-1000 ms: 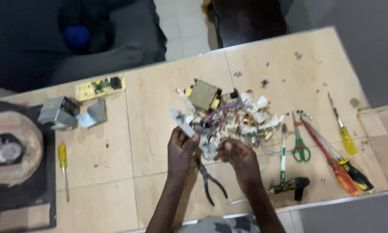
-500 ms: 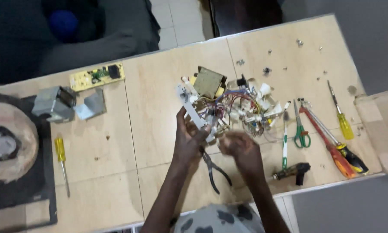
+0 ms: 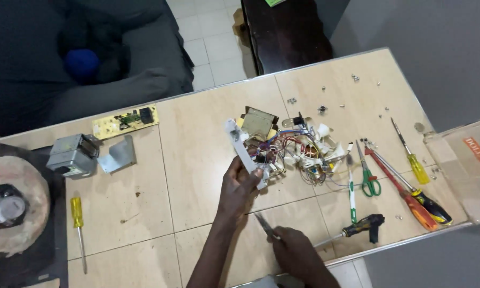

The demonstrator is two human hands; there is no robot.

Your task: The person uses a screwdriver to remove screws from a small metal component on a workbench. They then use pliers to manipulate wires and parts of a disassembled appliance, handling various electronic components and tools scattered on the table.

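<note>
A pale tiled tabletop (image 3: 197,154) runs across the room, with a dark sofa behind it and a white tiled floor beyond. Near the middle of it, the person's left hand (image 3: 239,186) is closed around the lower end of a long white plastic strip (image 3: 244,152), which slants up and away to the left. The strip's lower end sits against a tangle of coloured wires and white connectors (image 3: 304,152), with a boxy metal transformer (image 3: 259,122) just behind. The right hand (image 3: 296,250), close to the table's near edge, grips a pair of pliers (image 3: 265,225) whose tips point up toward the left hand.

To the right lie green-handled scissors (image 3: 370,181), a green and white screwdriver (image 3: 351,186), a red-handled one (image 3: 410,200), a yellow one (image 3: 415,162) and a black-handled tool (image 3: 364,226). Small screws (image 3: 321,109) are scattered farther back. Off to the left sit a yellow circuit board (image 3: 125,121), a grey metal box (image 3: 72,154), a bent metal plate (image 3: 117,154) and another yellow screwdriver (image 3: 78,218).
</note>
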